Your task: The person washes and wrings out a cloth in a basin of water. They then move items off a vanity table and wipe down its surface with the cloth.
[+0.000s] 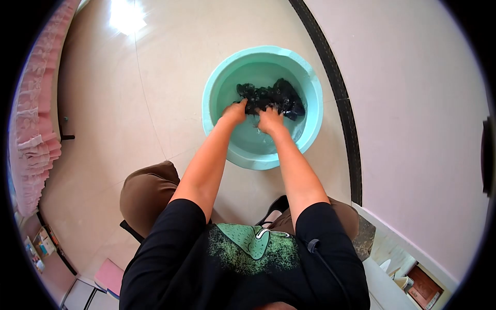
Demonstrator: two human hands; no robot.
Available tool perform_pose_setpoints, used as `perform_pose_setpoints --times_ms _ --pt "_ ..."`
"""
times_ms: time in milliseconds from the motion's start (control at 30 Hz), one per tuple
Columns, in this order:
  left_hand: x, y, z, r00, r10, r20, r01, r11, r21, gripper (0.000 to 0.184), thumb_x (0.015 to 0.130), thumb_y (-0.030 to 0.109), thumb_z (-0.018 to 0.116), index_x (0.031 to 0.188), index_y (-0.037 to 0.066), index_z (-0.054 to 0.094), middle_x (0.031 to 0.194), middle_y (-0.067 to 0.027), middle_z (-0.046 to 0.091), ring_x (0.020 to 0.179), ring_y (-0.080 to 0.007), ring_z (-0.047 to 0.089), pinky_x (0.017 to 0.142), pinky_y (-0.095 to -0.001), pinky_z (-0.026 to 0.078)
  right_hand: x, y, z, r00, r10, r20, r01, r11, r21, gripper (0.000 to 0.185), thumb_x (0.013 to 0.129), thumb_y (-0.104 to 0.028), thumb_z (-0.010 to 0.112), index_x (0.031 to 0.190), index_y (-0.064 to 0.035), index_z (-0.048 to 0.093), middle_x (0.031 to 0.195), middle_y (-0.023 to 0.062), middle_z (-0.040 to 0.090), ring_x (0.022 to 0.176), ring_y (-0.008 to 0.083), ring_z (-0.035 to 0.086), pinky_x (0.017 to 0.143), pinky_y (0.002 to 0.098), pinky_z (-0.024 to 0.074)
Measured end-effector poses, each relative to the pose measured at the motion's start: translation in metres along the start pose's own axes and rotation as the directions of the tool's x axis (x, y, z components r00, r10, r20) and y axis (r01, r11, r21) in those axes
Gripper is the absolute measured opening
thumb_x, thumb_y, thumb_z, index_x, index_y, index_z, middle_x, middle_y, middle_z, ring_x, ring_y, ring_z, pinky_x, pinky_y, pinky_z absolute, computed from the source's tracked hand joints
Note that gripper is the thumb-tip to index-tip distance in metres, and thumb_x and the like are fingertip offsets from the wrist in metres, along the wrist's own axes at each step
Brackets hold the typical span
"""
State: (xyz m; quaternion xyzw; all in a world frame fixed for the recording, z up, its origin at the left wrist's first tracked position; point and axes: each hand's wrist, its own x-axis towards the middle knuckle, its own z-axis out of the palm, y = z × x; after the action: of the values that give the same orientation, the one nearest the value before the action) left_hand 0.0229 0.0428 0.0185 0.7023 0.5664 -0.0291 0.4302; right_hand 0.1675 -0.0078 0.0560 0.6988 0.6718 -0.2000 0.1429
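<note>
A round mint-green basin (211, 93) stands on the floor in front of me with water in it. Dark wet cloth (281, 97), black or nearly so, lies bunched in the water; what garment it is I cannot make out. My left hand (236, 111) grips the cloth's left end near the basin's left wall. Beside it, my right hand (270, 120) is closed on the cloth's lower middle edge. The fingertips of both hands are partly hidden by the cloth and water.
Pale floor tiles (103, 103) surround the basin, with a dark border strip (345, 103) and a light wall (413, 103) on the right. A pink ruffled fabric (39, 150) hangs at the left. My knees (150, 194) flank the near side.
</note>
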Motion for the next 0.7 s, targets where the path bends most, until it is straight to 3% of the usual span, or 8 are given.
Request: perform_pose_setpoints --times_ms 100,167,233,367,400,567,633,700 --pt "0.002 -0.002 -0.006 0.999 -0.014 0.031 0.015 1.0 -0.02 0.053 0.077 0.012 0.057 0.13 0.013 0.05 0.111 -0.0232 0.061 0.105 -0.0365 0.059 0.09 -0.0423 0.047 0.016 0.007 -0.013 0.942 -0.032 0.334 -0.011 0.992 0.126 0.055 0.073 -0.034 0.072 0.125 -0.0277 0.056 0.137 0.0086 0.044 0.128 0.0322 0.039 0.101 0.0575 0.0337" --pt "0.01 -0.003 -0.007 1.0 0.013 0.015 -0.012 0.995 -0.101 0.051 0.076 0.014 0.056 0.127 0.008 0.052 0.111 -0.0244 0.061 0.105 -0.037 0.059 0.09 -0.0419 0.047 0.013 0.004 -0.021 0.953 0.064 0.296 -0.121 0.976 0.18 0.068 0.07 -0.034 0.076 0.132 -0.0244 0.049 0.138 0.0068 0.042 0.127 0.031 0.04 0.1 0.0539 0.0366" --pt "0.007 0.026 -0.032 0.995 -0.088 0.044 0.098 0.919 -0.382 0.045 0.074 0.015 0.054 0.117 0.002 0.059 0.113 -0.0272 0.059 0.107 -0.0384 0.058 0.088 -0.0411 0.047 0.002 0.004 -0.026 0.992 -0.024 -0.121 0.063 0.942 0.331 0.086 0.061 -0.029 0.083 0.136 -0.0209 0.041 0.138 0.0051 0.042 0.127 0.0305 0.04 0.099 0.0516 0.0377" --pt "0.001 0.064 -0.068 0.999 -0.032 0.026 0.041 0.737 -0.675 0.037 0.072 0.013 0.057 0.106 -0.001 0.059 0.09 -0.014 0.06 0.079 -0.0227 0.058 0.069 -0.0348 0.048 0.008 0.006 -0.007 0.968 0.061 -0.241 0.057 0.89 0.452 0.097 0.052 -0.021 0.089 0.134 -0.0097 0.038 0.131 0.0108 0.043 0.122 0.031 0.043 0.096 0.048 0.0394" --pt "-0.003 0.073 -0.08 0.999 -0.035 0.018 0.038 0.734 -0.678 0.037 0.072 0.013 0.057 0.106 -0.001 0.059 0.09 -0.014 0.06 0.079 -0.0227 0.058 0.069 -0.0348 0.048 0.032 0.032 0.018 0.891 -0.147 -0.43 0.421 0.622 0.661 0.093 0.054 -0.021 0.089 0.131 -0.0051 0.04 0.122 0.0132 0.045 0.114 0.0309 0.047 0.094 0.0434 0.0405" --pt "-0.044 0.13 -0.145 0.993 0.116 0.031 -0.008 0.317 -0.949 0.025 0.081 0.012 0.056 0.103 0.0 0.058 0.088 -0.0109 0.06 0.076 -0.0147 0.058 0.063 -0.0288 0.05 0.036 0.036 -0.007 0.914 -0.022 -0.405 0.312 0.677 0.667 0.083 0.057 -0.02 0.089 0.125 -0.0053 0.043 0.12 0.0111 0.047 0.109 0.0256 0.05 0.09 0.0382 0.044" --pt "-0.072 0.149 -0.174 0.977 0.214 -0.006 -0.049 0.196 -0.979 0.024 0.082 0.012 0.057 0.103 0.0 0.058 0.088 -0.0101 0.06 0.076 -0.0138 0.059 0.064 -0.0274 0.051 0.038 0.034 -0.012 0.871 0.126 -0.475 0.381 0.437 0.815 0.068 0.055 -0.023 0.085 0.113 -0.0047 0.052 0.105 0.0134 0.053 0.104 0.0333 0.052 0.087 0.0426 0.0449" --pt "-0.083 0.154 -0.19 0.95 0.306 -0.059 -0.084 0.068 -0.994 0.023 0.084 0.013 0.057 0.102 -0.001 0.058 0.088 -0.0093 0.061 0.075 -0.013 0.06 0.065 -0.0261 0.052 0.059 0.055 -0.001 0.832 0.163 -0.53 0.356 0.575 0.736 0.052 0.063 -0.026 0.079 0.106 -0.0044 0.058 0.106 0.0137 0.054 0.104 0.034 0.052 0.088 0.0444 0.0436"
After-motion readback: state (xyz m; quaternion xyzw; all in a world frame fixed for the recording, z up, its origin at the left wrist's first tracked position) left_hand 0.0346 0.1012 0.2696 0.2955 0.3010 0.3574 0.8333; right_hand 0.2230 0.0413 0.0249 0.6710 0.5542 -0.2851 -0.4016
